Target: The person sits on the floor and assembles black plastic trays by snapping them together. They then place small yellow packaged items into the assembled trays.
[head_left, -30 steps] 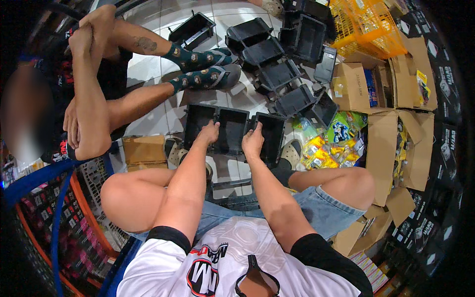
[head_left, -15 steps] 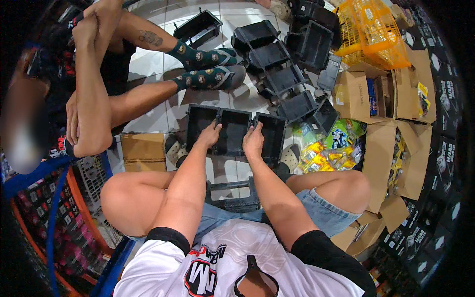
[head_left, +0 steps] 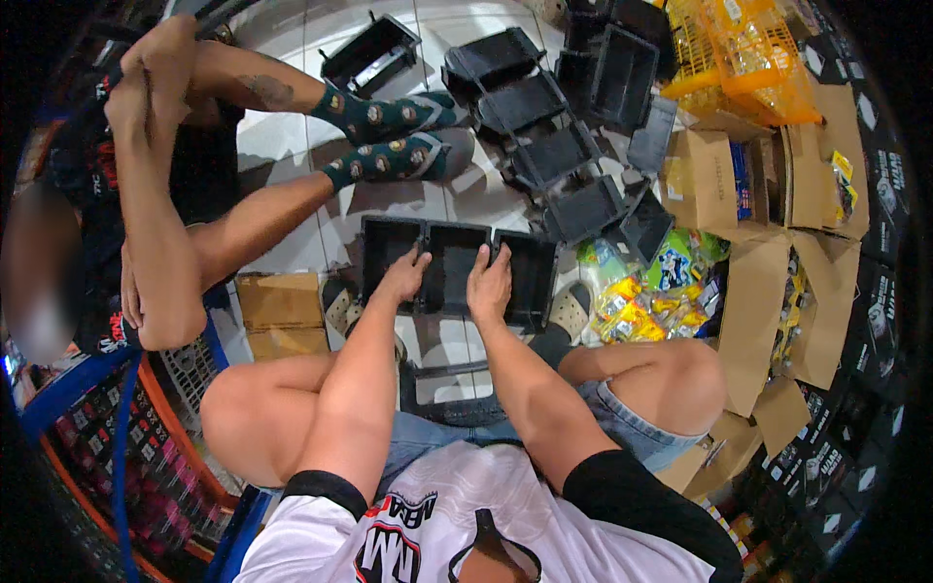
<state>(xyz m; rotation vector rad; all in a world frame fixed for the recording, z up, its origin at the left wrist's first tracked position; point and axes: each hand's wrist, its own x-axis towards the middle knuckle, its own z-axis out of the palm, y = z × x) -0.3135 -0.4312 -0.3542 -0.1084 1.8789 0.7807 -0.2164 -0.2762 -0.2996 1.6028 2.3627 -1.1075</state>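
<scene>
Three black plastic bins sit side by side on the floor before me: a left bin point(head_left: 384, 243), a middle bin point(head_left: 457, 255) and a right bin point(head_left: 526, 277). My left hand point(head_left: 402, 279) is closed over the wall where the left and middle bins meet. At the seam between the middle and right bins, my right hand point(head_left: 490, 286) grips the wall, thumb and fingers on either side of it. A narrow gap shows at the top of that seam. Closer to my lap lies another black plastic piece point(head_left: 452, 408), partly hidden by my arms.
Beyond the row lie several linked black bins point(head_left: 525, 102) and a separate bin point(head_left: 371, 53). A co-worker's legs point(head_left: 282, 214) stretch in from the left. Rightward are yellow packets point(head_left: 637, 309), open cardboard boxes point(head_left: 753, 321) and an orange basket point(head_left: 743, 58). Flat cardboard point(head_left: 282, 316) lies left.
My right hand's thumb and fingers have spread a little further apart at the seam. The bins stay nearly in place, and the view has shifted slightly.
</scene>
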